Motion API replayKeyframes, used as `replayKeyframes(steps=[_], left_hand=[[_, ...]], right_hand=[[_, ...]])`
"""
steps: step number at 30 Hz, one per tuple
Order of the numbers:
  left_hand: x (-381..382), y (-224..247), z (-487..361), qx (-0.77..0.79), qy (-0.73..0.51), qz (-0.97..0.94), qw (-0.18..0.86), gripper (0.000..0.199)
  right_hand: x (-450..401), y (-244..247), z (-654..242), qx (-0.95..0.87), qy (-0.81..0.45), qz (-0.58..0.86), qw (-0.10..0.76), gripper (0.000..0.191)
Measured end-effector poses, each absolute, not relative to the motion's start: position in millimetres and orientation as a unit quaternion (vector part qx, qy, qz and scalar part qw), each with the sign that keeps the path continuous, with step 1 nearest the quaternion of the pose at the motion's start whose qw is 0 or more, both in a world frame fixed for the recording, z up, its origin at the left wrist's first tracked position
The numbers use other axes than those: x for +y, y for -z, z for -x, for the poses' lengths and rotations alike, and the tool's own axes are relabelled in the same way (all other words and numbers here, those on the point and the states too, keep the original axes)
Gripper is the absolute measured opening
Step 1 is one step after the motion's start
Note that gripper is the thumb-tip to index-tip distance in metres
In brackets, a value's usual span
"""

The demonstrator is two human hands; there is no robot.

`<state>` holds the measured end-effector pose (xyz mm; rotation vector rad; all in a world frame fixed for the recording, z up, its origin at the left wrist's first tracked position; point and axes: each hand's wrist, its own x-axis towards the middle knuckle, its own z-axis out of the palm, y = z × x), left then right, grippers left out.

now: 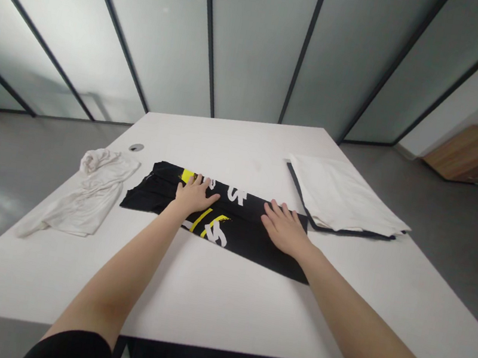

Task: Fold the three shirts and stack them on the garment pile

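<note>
Wall (260, 43): frosted panels w/ dark frames, far side of table.
Table (210, 301): white flat top, carries all the cloths.
Black cloth (243, 222): mid-table, btwn heap & pile; lies flat, looks folded lengthwise; L end a bit rumpled, R end just beside pile (contact? can't tell).
Black cloth feel: prob. light, soft, limp; not fragile; prob. slides easily on smooth top & creases if pushed.
Black cloth hold: best at R-end corners or along near edge, all layers pinched tog.; L end looser, layers may slip apart.
Pile (345, 199): white cloth folded flat over dark layer (370, 235), R side of table.
Heap (94, 192): crumpled white cloth, L side, apart from black cloth.
R hand (283, 228): palm down nr R end of black cloth, fingers slightly apart, nothing gripped.
L hand (195, 196): palm down nr L end, thumb splayed, fingers apart, no grip; partly covers print (216, 233).
Print: white & yellow marks.
Hole (136, 147): round, nr table's L edge, beyond heap.
</note>
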<state>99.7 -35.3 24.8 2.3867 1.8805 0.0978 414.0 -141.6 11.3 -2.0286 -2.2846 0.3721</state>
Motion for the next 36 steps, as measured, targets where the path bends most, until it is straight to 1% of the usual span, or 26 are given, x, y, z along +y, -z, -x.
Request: replayKeyframes(steps=[2, 4, 5, 7, 9, 10, 12, 14, 17, 18, 20, 24, 27, 30, 32, 36], left_hand=[[-36, -25, -100, 0.625, -0.029, -0.778, 0.056, 0.081], [-36, -24, -101, 0.639, -0.043, -0.767, 0.039, 0.079], [-37, -24, -102, 0.645, -0.059, -0.761, 0.022, 0.074], [-38, -26, -106, 0.635, -0.106, -0.765, -0.017, 0.055], [-40, -29, -112, 0.584, -0.151, -0.797, -0.030, 0.035], [-41, -31, -116, 0.544, -0.162, -0.823, -0.017, 0.030], [-44, -32, -123, 0.445, -0.152, -0.882, 0.032, 0.028], [-46, -31, -130, 0.357, -0.126, -0.923, 0.070, 0.025], [-50, -27, -136, 0.318, -0.111, -0.939, 0.067, 0.020], [-51, -26, -137, 0.326, -0.112, -0.937, 0.060, 0.022], [-52, -25, -137, 0.346, -0.109, -0.931, 0.045, 0.033], [-51, -23, -134, 0.406, -0.085, -0.910, 0.029, 0.057], [-47, -20, -130, 0.464, -0.038, -0.884, 0.042, 0.077], [-37, -18, -122, 0.516, 0.004, -0.854, 0.068, 0.096], [-29, -18, -115, 0.551, 0.016, -0.831, 0.082, 0.095], [-12, -18, -89, 0.631, 0.003, -0.773, 0.065, 0.077]], right_hand=[[-138, -7, -419, -0.726, -0.119, 0.675, 0.045, 0.067], [-134, -2, -424, -0.716, -0.099, 0.689, 0.052, 0.063], [-132, 0, -427, -0.715, -0.081, 0.692, 0.057, 0.061], [-130, 3, -430, -0.725, -0.040, 0.683, 0.084, 0.055], [-129, 2, -429, -0.748, -0.010, 0.650, 0.133, 0.048], [-129, 1, -428, -0.765, -0.007, 0.625, 0.157, 0.046], [-129, -1, -424, -0.800, -0.027, 0.569, 0.187, 0.042], [-129, -2, -420, -0.822, -0.059, 0.531, 0.195, 0.037], [-129, -1, -417, -0.828, -0.085, 0.519, 0.195, 0.032], [-129, -1, -417, -0.826, -0.088, 0.523, 0.191, 0.032], [-130, 0, -417, -0.816, -0.088, 0.543, 0.175, 0.034], [-135, -3, -414, -0.798, -0.080, 0.587, 0.108, 0.051], [-141, -9, -408, -0.780, -0.087, 0.619, 0.042, 0.065], [-143, -15, -404, -0.747, -0.103, 0.657, -0.004, 0.072], [-143, -18, -403, -0.729, -0.106, 0.676, -0.014, 0.074], [-141, -20, -405, -0.703, -0.093, 0.705, -0.023, 0.073]])
